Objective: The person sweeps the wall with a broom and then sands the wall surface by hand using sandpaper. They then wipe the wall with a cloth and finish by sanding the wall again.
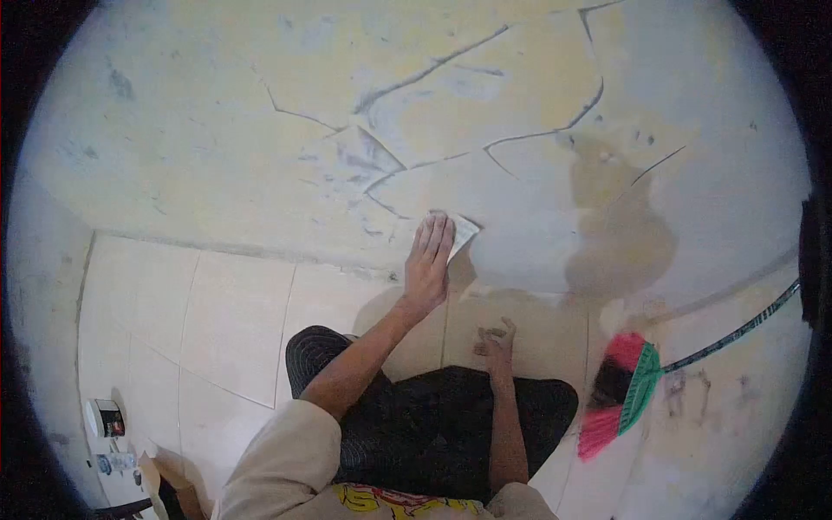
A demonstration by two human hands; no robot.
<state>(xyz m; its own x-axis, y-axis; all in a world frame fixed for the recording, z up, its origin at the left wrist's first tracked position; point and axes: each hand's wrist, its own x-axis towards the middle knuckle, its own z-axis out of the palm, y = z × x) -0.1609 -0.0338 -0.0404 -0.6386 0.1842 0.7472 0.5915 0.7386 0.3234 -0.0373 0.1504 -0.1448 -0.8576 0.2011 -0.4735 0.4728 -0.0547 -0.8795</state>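
Observation:
My left hand point(428, 260) is stretched up to the wall point(520, 208), its fingers together and flat over a pale sheet of sandpaper point(464, 236). A corner of the sheet sticks out to the right of the fingers. Dark cracks and patches of smoothed filler run across the yellowish wall just above this hand. My right hand point(495, 345) hangs in front of my knees, its forearm resting on my dark trousers point(433, 425). Its fingers are apart and look dusty, with nothing visible in them.
A broom point(640, 390) with pink, black and green bristles leans at the right. On the tiled floor point(230, 329) at the far left stand a white tub point(105, 419), a clear plastic item point(117, 462) and a cardboard box point(173, 490). My shadow falls on the wall.

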